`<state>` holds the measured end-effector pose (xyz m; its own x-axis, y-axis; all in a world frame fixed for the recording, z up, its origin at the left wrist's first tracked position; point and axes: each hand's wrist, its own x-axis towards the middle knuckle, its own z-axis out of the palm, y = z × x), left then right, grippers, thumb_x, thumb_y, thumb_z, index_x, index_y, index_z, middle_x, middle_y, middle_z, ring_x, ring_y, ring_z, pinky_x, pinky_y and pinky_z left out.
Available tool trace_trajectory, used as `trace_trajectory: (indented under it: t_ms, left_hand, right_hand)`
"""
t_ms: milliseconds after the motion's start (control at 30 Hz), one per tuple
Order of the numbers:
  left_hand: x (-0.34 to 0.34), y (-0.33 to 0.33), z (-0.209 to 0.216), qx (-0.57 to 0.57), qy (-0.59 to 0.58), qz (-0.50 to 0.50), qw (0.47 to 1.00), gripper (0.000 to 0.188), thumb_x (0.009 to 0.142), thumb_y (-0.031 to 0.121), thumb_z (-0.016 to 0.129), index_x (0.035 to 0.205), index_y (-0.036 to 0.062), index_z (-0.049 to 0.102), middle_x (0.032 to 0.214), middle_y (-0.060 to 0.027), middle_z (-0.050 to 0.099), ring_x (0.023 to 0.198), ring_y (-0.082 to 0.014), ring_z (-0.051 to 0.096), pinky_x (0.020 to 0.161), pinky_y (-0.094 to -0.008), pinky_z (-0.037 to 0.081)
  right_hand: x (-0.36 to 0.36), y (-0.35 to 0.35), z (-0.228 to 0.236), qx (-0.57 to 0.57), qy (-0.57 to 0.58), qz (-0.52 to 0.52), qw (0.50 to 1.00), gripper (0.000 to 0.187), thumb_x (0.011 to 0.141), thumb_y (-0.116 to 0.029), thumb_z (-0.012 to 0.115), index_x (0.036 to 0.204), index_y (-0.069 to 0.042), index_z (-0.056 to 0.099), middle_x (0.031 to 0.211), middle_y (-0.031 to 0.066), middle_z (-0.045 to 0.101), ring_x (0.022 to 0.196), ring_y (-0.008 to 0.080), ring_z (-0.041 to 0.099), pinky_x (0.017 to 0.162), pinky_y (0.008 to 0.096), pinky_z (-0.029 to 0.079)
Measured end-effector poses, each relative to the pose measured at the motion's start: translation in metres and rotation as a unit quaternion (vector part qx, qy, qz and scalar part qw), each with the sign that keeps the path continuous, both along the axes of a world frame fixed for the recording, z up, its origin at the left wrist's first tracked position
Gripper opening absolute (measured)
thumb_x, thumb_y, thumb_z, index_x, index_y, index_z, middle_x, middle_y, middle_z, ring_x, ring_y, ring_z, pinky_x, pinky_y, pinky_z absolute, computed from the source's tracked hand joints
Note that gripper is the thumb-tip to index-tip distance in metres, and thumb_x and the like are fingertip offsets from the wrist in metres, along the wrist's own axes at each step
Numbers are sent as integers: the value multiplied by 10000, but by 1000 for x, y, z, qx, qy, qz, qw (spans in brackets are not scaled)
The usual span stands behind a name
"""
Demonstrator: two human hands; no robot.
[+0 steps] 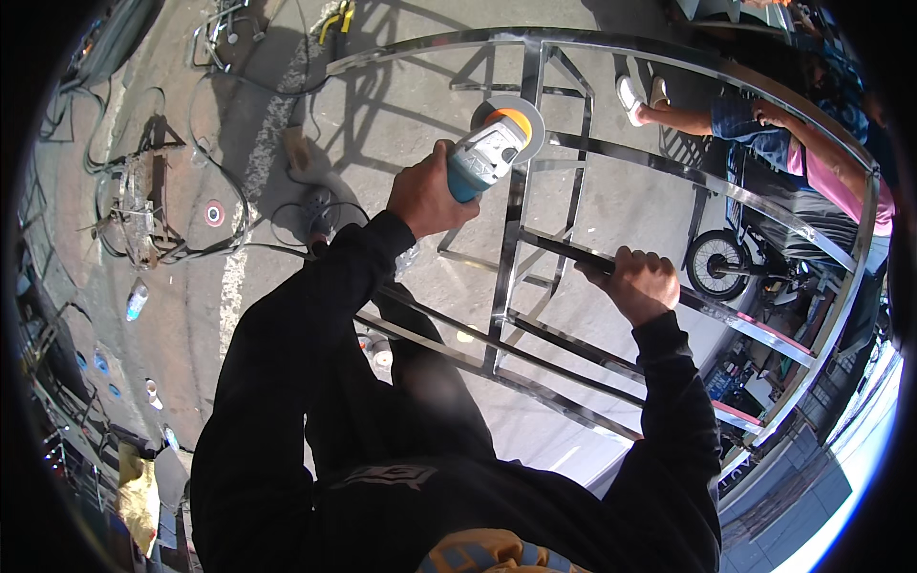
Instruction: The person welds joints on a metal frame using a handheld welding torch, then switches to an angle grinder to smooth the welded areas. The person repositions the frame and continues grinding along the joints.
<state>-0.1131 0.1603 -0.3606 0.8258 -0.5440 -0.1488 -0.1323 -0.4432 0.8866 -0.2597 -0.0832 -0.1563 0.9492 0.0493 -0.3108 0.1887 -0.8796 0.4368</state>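
Note:
An angle grinder (pixel 482 159) with a teal body and grey metal head is gripped in my left hand (pixel 428 194). Its round grey and orange disc (pixel 527 116) lies over or against an upright bar of the welded metal frame (pixel 516 205); I cannot tell whether they touch. My right hand (pixel 644 284) is wrapped around a dark square crossbar (pixel 583 254) of the same frame, with the knuckles on top. The frame's long shiny tubes spread from the middle to the far right.
A person in a pink shirt (pixel 884 196) is at the right beside a motorcycle (pixel 721 265). Dark cables (pixel 196 250) run over the pavement at left, near a rusty metal stand (pixel 143 205), a loose disc (pixel 215 213) and a plastic bottle (pixel 137 300). Yellow-handled pliers or cutters (pixel 336 19) lie at the top.

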Motion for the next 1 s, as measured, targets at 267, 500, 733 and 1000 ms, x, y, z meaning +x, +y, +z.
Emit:
trace_trajectory:
  t_ms: [267, 500, 733, 1000]
  left_hand:
    - [69, -29, 1, -14, 58, 110, 992, 718, 692, 313, 782, 1210, -57, 451, 975, -282, 705, 925, -468, 703, 846, -493, 571]
    - [109, -62, 32, -50, 97, 100, 989, 793, 692, 311, 757, 1282, -100, 423, 1106, -274, 692, 1031, -416, 699, 929, -445, 559]
    - [117, -79, 32, -19, 110, 86, 990, 783, 667, 328, 787, 1253, -97, 487, 1127, -275, 697, 1040, -408, 701, 926, -424, 560]
    - [121, -56, 18, -39, 97, 84, 991, 711, 670, 312, 801, 1206, -70, 533, 1067, -225, 723, 995, -372, 712, 884, -408, 565]
  right_hand:
    - [1, 1, 3, 5, 15, -17, 1000, 645, 832, -700, 685, 603, -111, 555, 519, 53, 577, 492, 226, 619, 489, 341, 481]
    - [-2, 1, -1, 8, 9, -19, 1000, 637, 812, -695, 708, 608, -118, 533, 527, 30, 557, 494, 199, 595, 486, 330, 458]
    - [-4, -2, -3, 31, -21, -5, 999, 642, 807, -687, 721, 581, -128, 499, 502, 16, 513, 466, 187, 551, 469, 324, 425]
    - [-4, -1, -3, 23, -14, -11, 1000, 654, 816, -704, 708, 584, -125, 514, 501, 26, 531, 468, 197, 570, 478, 337, 450]
